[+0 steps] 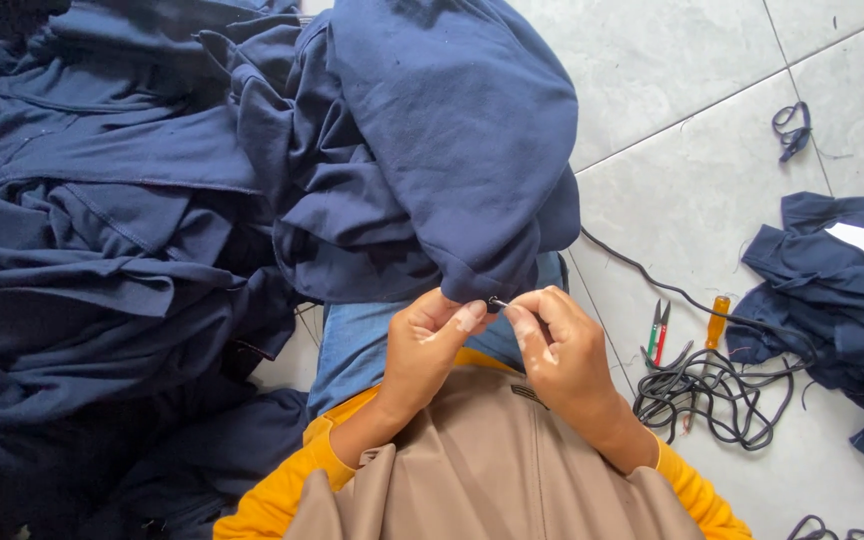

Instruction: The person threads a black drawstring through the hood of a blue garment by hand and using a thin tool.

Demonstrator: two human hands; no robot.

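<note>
Left hand (422, 350) grip pinched on navy fleece garment's hem (472, 270); right hand (562, 350) grip clamped on small metal pin (497, 301).

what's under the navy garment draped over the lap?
Under the navy fleece garment blue denim shows on the lap, next to the left hand and right hand pinching its hem. The rest of the legs and floor beneath are covered.

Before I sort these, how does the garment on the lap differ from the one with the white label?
The garment on the lap is bunched in a tall heap, its hem pinched by the left hand and right hand. The labelled garment lies flat on the floor, untouched. Both are navy.
</note>
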